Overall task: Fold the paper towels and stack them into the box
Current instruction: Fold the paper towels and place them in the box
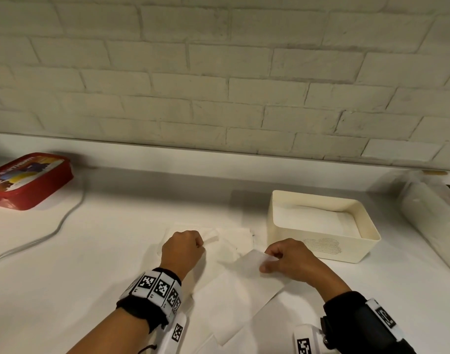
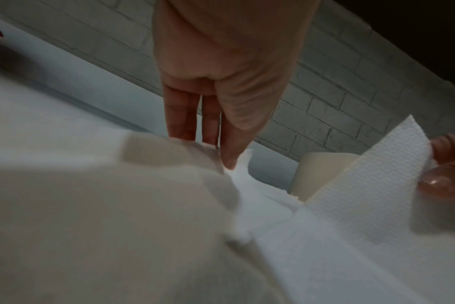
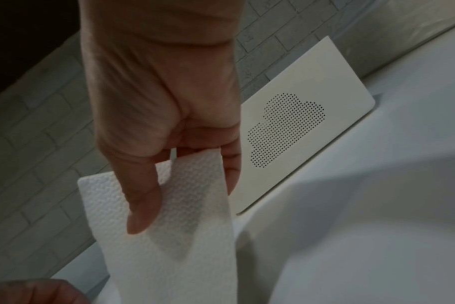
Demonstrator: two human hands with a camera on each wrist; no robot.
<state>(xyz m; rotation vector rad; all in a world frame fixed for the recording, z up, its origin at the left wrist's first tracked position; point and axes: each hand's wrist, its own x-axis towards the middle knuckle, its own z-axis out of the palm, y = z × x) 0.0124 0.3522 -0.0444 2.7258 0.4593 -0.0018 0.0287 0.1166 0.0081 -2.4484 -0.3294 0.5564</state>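
A white embossed paper towel [image 1: 234,295] lies on the white table, its far edge lifted. My left hand [image 1: 202,242] pinches the far left corner; in the left wrist view this hand [image 2: 230,162] nips a crumpled tip of the towel [image 2: 351,185]. My right hand [image 1: 266,261] pinches the far right corner, thumb on top, as my right hand [image 3: 185,205] and the towel [image 3: 185,257] show in the right wrist view. A cream box [image 1: 321,249] with a dotted cloud pattern stands just right of my hands, holding folded white towels [image 1: 318,221].
More flat towel sheets [image 1: 234,238] lie under and around the held one. A red lidded box [image 1: 27,180] sits far left, with a grey cable [image 1: 65,215] curving beside it. A clear plastic bag [image 1: 431,213] lies at the right edge. A brick wall [image 1: 218,72] bounds the back.
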